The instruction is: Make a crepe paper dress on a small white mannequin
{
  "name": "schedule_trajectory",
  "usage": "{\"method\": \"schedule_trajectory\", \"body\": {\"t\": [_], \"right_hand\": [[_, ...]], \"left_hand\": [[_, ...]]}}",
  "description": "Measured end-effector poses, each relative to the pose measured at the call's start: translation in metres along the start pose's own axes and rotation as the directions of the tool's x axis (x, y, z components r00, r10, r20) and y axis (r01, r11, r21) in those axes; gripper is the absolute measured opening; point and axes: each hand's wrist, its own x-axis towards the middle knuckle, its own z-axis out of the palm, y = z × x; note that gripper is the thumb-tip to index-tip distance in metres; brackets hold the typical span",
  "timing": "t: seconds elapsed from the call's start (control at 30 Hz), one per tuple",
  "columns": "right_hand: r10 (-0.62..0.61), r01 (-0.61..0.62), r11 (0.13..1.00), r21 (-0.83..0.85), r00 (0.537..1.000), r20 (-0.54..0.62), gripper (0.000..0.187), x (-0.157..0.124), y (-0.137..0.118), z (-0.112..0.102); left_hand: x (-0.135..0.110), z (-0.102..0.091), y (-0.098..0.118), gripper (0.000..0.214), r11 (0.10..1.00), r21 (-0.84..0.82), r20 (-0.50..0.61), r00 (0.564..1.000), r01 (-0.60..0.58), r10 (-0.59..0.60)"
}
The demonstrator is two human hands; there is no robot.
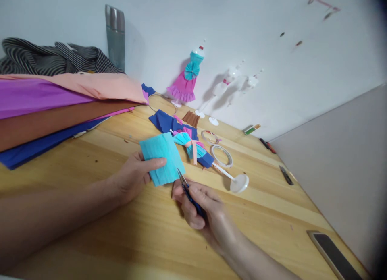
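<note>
Head view: your left hand [134, 177] is closed on the turquoise paper piece [159, 149], thumb across the top face, fingers mostly hidden behind; that pinch looks meant to keep it flat with the right edge free. Piece is held up over the middle of the bench [115, 235], can't tell if it touches wood

Your right hand [208, 203] is wrapped around the small scissors [195, 203], blades angled at the piece's lower right edge, probably for fine tip control. Can't tell whether they bite or only overlap it in view

Just past the piece: a blue-dressed stand lying down, white base [239, 183] toward the right, tape roll [230, 161] beside it, likely parked within reach. Pink-skirted stand [184, 86] is upright by the wall, probably set back for elbow room. Coloured sheets [60, 115] pile up at left, off your working spot
</note>
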Motion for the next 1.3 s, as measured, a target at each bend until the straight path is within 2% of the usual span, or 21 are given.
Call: {"method": "schedule_trajectory", "body": {"t": [0.23,0.5,0.83,0.97,1.3], "right_hand": [[-0.022,0.022,0.999,-0.031,1.0,0.008,0.037,0.0007,0.0001,-0.0008],[-0.01,0.01,1.0,-0.014,1.0,0.01,0.038,-0.0024,0.0006,-0.0011],[-0.039,0.039,0.999,-0.003,0.999,0.0,0.038,0.0013,0.0034,-0.0015],[-0.049,0.049,0.999,-0.014,0.999,0.004,0.039,0.0008,0.0031,-0.0001],[0.002,-0.004,0.996,0.091,1.0,0.021,0.038,0.0013,0.0055,0.0042]], "left_hand": [[-0.0002,0.0021,0.0017,0.023,1.0,-0.006,-0.058,0.998,0.025,-0.025],[-0.0011,0.0007,0.0022,0.015,0.999,-0.054,0.001,1.0,-0.005,0.005],[0.0007,-0.0009,0.0018,0.016,1.0,-0.01,0.02,1.0,0.01,-0.009],[0.0001,-0.0001,0.0018,0.021,0.999,0.027,-0.013,0.999,0.029,-0.029],[-0.0012,0.0007,-0.0003,0.026,0.995,0.089,-0.045,0.999,0.035,-0.031]]}}
